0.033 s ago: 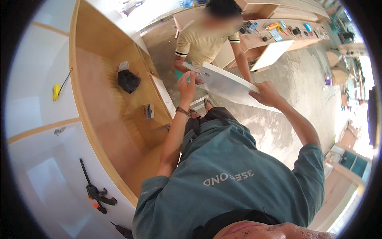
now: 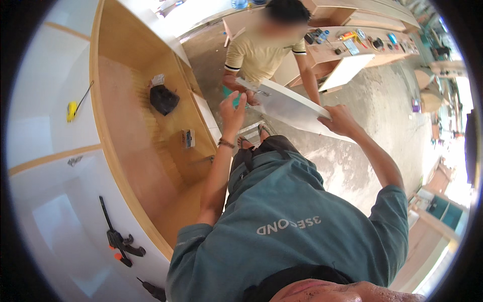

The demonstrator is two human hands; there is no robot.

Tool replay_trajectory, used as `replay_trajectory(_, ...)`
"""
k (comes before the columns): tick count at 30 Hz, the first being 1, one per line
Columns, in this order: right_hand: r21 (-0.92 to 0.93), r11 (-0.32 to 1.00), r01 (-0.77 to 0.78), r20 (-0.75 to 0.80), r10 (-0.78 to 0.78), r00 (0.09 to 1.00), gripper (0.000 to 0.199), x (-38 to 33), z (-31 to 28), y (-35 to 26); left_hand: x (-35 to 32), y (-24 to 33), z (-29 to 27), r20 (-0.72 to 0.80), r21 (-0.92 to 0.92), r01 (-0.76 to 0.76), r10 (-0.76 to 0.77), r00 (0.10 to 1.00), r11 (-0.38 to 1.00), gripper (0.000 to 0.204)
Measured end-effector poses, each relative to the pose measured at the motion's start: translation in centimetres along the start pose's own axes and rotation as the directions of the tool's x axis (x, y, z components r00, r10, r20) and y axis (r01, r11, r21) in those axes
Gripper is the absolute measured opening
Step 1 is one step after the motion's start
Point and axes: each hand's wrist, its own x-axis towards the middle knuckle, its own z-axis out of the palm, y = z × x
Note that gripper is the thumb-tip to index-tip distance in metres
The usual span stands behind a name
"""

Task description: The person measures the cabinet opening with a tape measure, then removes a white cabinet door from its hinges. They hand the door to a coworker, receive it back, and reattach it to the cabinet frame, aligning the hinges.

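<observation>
My right hand grips the long upper edge of a white cabinet door panel, held tilted in front of me. A metal hinge sits near the panel's left end. Just left of that end, my left hand is raised with thumb and finger apart, seemingly apart from the panel. Something teal shows between and behind its fingers. Across the panel, a person in a yellow shirt has one hand by the hinge end and the other arm reaching down behind the panel.
At left lies a large wooden cabinet holding a black plastic bag and a small box. On its white side lie a yellow tape measure and a black bar clamp. A workbench with tools stands behind the person.
My left hand has drawn slightly left and down, away from the panel's hinge end. The right hand keeps its hold; the panel has barely shifted.
</observation>
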Motion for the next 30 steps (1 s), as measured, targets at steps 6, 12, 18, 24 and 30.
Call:
replay_trajectory(6,-0.054,0.998,-0.011,0.026,0.012,1.0,0.025,2.3,-0.4,3.3,-1.6,5.2,-18.3,-0.261,0.386,0.101,0.004,0.965,0.917,0.032)
replay_trajectory(12,-0.289,0.955,0.067,-0.022,-0.077,0.997,0.036,7.8,1.2,7.8,-5.2,9.3,-30.7,-0.556,0.733,0.276,0.313,0.77,0.622,0.028)
replay_trajectory(18,-0.303,0.95,0.08,-0.095,-0.113,0.989,0.036,14.5,3.7,11.4,-7.8,11.5,-34.5,-0.619,0.778,0.536,0.256,0.742,0.326,0.046)
replay_trajectory(24,-0.374,0.927,-0.04,-0.221,-0.047,0.974,0.031,22.6,8.6,19.9,-7.2,12.6,-34.8,-0.597,0.794,0.554,0.149,0.789,0.25,0.065)
replay_trajectory(30,-0.432,0.897,-0.097,-0.382,-0.084,0.921,0.017,28.6,12.9,27.0,-8.2,5.9,-34.9,-0.496,0.866,0.461,0.213,0.842,0.195,0.069)
